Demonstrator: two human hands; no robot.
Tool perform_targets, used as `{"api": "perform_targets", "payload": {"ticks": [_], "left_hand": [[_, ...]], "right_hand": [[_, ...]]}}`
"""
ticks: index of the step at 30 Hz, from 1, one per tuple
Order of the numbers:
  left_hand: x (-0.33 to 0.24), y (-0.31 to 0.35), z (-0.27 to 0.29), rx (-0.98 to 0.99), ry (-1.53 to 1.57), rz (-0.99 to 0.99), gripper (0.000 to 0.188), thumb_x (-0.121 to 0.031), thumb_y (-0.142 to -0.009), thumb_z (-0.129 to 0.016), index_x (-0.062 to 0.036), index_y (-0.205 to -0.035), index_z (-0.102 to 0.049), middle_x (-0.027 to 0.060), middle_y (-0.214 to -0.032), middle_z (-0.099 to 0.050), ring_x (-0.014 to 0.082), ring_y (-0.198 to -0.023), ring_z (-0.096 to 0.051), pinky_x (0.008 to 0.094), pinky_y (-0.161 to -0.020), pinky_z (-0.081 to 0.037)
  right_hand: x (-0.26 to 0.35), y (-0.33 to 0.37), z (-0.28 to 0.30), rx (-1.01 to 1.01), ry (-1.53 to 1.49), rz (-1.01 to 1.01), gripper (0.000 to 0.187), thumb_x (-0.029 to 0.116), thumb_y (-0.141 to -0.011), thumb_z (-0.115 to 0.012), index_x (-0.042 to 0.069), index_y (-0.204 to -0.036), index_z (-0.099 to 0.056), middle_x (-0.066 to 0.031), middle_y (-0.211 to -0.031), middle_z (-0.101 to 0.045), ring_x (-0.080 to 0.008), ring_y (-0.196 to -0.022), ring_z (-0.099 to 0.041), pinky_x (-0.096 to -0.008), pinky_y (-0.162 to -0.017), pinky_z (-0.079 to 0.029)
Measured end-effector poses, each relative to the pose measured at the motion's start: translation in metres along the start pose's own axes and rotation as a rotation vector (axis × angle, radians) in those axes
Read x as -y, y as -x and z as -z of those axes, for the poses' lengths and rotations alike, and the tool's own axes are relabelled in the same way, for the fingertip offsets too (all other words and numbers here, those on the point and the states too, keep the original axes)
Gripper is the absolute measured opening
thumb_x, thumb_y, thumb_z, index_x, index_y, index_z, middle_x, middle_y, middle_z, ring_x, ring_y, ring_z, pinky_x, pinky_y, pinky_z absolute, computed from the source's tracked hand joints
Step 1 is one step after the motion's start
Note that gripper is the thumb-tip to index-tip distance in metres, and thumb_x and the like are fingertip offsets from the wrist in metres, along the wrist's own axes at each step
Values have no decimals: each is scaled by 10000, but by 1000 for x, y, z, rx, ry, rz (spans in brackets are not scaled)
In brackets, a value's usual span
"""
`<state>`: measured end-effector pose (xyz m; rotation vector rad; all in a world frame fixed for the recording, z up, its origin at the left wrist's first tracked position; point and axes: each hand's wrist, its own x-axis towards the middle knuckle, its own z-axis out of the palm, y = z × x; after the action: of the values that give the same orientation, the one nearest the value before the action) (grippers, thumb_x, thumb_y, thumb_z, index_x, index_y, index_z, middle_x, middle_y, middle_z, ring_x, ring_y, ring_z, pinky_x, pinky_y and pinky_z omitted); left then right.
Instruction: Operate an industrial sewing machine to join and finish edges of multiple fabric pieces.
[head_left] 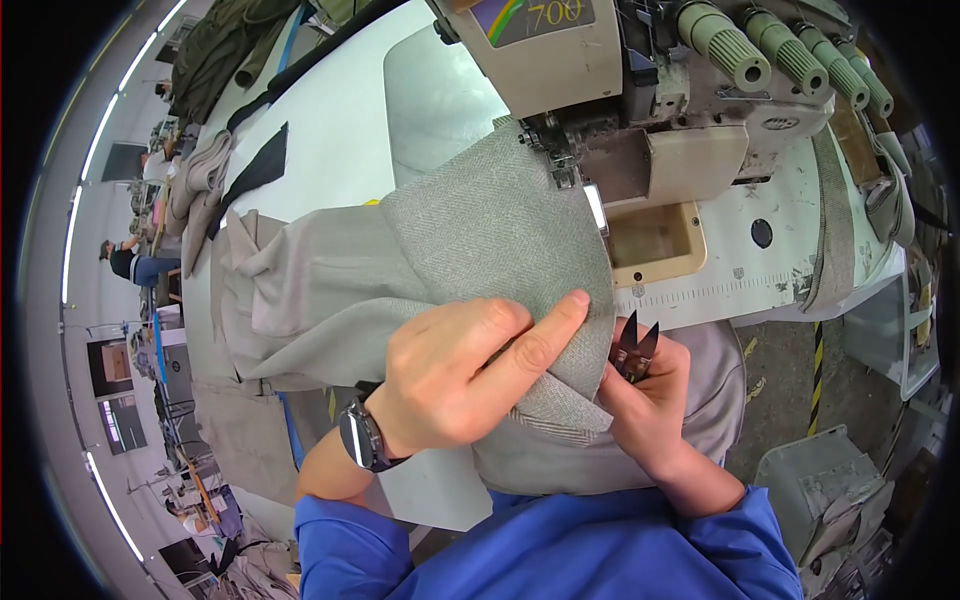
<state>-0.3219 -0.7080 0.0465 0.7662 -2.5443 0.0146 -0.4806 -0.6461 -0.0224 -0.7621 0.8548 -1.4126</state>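
A piece of light grey woven fabric (490, 225) runs from the presser foot (565, 172) of a sewing machine (695, 160) down to my hands. My left hand (450, 375), with a dark watch on its wrist, grips the fabric near its lower right edge. Its index finger stretches across the cloth and the other fingers curl under, partly hidden. At the folded lower edge my right hand (655, 405) holds small dark thread snips (632, 350), blades pointing up. The right thumb touches the fabric edge. More grey cloth (620, 460) hangs over my lap.
Grey garment pieces (290, 265) spread over the white table (330, 120) on the left, near a black cloth scrap (258, 170). Ribbed thread cones' holders (725, 45) top the machine. A pale plastic bin (815, 475) stands at lower right. Another person (135, 262) stands far left.
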Motion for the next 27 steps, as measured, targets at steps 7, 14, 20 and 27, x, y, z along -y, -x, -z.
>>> {"api": "perform_targets", "payload": {"ticks": [7,14,20,27], "left_hand": [[3,-8,-1,89,-212,-141,280,-92,-642,-633,-77,-911,-707,12,-777,-602,169,-646,-577,248,-514,-407],[11,-12,-12,-45,-308,-143,271,-114,-677,-615,-69,-932,-696,52,-1006,-682,162,-871,-636,290,-794,-407],[15,-14,-16,-58,-323,-136,259,-111,-697,-614,-64,-940,-691,46,-995,-685,164,-872,-642,290,-804,-402],[19,-15,-24,-143,-239,-63,267,-108,-708,-622,-71,-963,-691,38,-994,-689,166,-886,-642,284,-833,-388]], "right_hand": [[-3,-7,1,-21,0,-43,87,-37,-811,-642,-20,-893,-619,23,-779,-599,-7,-694,-507,-170,-594,-390],[3,-24,1,-23,135,16,103,-41,-790,-662,-5,-839,-579,71,-697,-470,-7,-628,-362,-181,-542,-281],[6,-33,0,-8,149,39,97,-35,-806,-650,-8,-856,-571,67,-703,-492,-4,-641,-399,-172,-558,-315],[3,-39,1,-2,118,-14,70,-24,-853,-599,-26,-921,-583,-1,-767,-602,-38,-695,-557,-176,-600,-433]]}}
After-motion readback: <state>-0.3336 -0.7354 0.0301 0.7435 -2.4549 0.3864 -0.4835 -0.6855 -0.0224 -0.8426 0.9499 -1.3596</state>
